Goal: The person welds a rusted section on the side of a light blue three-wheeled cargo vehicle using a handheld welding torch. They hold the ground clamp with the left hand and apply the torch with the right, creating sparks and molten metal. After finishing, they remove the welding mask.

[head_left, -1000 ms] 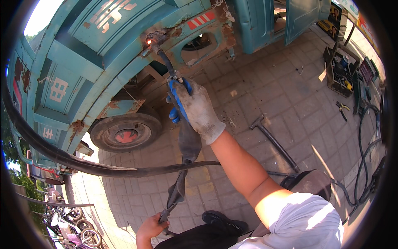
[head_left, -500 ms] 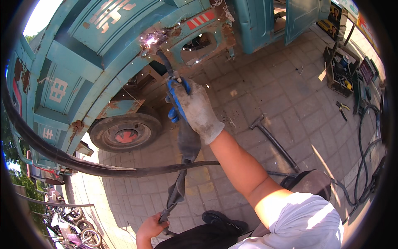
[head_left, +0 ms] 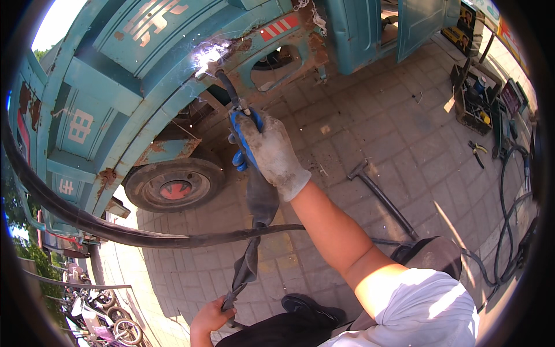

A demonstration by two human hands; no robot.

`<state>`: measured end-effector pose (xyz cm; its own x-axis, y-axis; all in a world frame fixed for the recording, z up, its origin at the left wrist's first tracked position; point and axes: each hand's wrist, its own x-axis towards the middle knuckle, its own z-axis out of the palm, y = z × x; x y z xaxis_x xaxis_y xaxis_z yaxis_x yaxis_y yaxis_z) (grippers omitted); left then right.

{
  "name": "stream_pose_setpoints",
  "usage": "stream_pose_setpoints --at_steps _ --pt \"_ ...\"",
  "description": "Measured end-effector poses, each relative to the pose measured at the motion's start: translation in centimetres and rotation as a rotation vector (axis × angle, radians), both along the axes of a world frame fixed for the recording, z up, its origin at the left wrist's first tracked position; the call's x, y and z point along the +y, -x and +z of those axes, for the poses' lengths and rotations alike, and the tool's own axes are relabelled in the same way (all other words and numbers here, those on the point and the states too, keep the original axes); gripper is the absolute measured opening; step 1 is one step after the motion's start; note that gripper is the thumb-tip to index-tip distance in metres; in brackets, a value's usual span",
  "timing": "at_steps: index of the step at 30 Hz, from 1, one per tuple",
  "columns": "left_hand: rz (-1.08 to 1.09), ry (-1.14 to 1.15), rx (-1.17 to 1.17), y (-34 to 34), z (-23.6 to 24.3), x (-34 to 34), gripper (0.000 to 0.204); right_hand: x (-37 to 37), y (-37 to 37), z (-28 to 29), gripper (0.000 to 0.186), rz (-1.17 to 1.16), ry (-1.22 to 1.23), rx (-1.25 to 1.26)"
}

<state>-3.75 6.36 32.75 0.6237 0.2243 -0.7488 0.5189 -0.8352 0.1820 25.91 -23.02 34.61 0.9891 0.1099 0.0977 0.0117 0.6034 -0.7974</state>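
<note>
My right hand (head_left: 260, 147), in a grey and blue glove, is closed on a welding torch (head_left: 230, 87). The torch's tip is at a rusty patch on the teal truck panel (head_left: 115, 84), hidden by a bright white-violet arc (head_left: 208, 56) with sparks. A dark, twisted sleeve (head_left: 260, 199) hangs from the torch beneath that hand. My bare left hand (head_left: 209, 315), low in the view, is wrapped round the lower part of the sleeve. A thick black hose (head_left: 133, 232) curves across in front of the truck.
A wheel (head_left: 173, 188) sits under the truck; an open door (head_left: 419, 29) is above. On the paving (head_left: 347, 121) lie a T-shaped metal bar (head_left: 381, 199), pliers (head_left: 478, 155) and cables (head_left: 500, 220). A toolbox (head_left: 474, 101) stands right, bicycles or scooters (head_left: 101, 306) lower left.
The small orange glow at the torch tip has become a large bright arc with sparks. My right hand and torch have shifted very slightly left.
</note>
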Motion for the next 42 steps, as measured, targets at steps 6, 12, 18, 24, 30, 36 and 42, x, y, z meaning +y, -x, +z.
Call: stream_pose_setpoints --at_steps 6,12,18,24,30,36,42 --pt "0.004 0.001 0.001 0.0 0.0 0.0 0.041 0.1 0.2 -0.6 0.037 -0.080 -0.033 -0.029" --pt "0.010 -0.006 -0.003 0.0 0.1 0.0 0.041 -0.2 0.4 0.0 0.038 -0.021 -0.022 0.008" --pt "0.022 -0.009 0.010 0.0 0.0 -0.1 0.041 0.0 0.1 0.1 0.035 -0.013 -0.021 0.012" --pt "-0.001 -0.023 0.005 -0.1 0.2 -0.3 0.040 0.0 0.1 0.1 0.033 -0.023 0.005 0.015" --pt "0.008 -0.009 0.006 -0.4 0.5 -0.6 0.041 0.2 -0.1 -0.1 0.032 -0.029 -0.013 -0.012" --pt "-0.003 -0.016 0.009 -0.2 0.2 -0.2 0.040 0.0 0.7 -0.3 0.034 -0.055 -0.059 -0.008" --pt "0.013 -0.015 0.016 0.2 -0.3 0.5 0.039 -0.7 1.2 0.6 0.031 -0.053 -0.030 0.039"
